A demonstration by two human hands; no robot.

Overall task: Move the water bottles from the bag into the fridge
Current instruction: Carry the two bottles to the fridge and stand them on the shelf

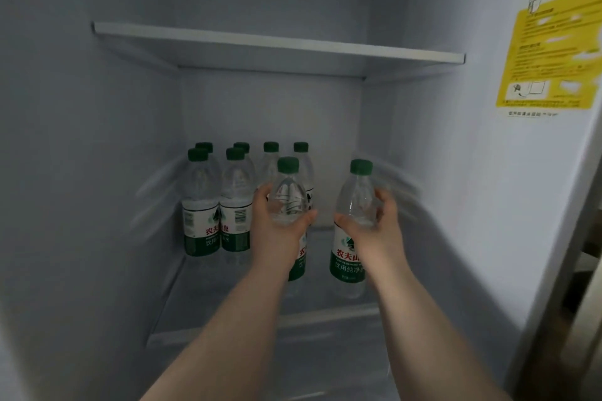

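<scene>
Head view: six water bottles (pixel 234 202) stand at the shelf's (pixel 228 303) back-left. Left hand (pixel 277 221) wraps one bottle (pixel 288 195) at the shoulder; right hand (pixel 379 221) grips another bottle (pixel 353 225) likewise, both arms outstretched. Full, slick plastic, probably heavy, so mid-body holds look safest.

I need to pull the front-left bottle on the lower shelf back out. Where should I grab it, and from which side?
Grip the front-left bottle on its clear shoulder, above the label and below the green cap, coming straight in from the front. It stands upright against the fridge wall, with a neighbouring bottle close on its right and another behind, so only the front is open. Both hands are full.
</scene>
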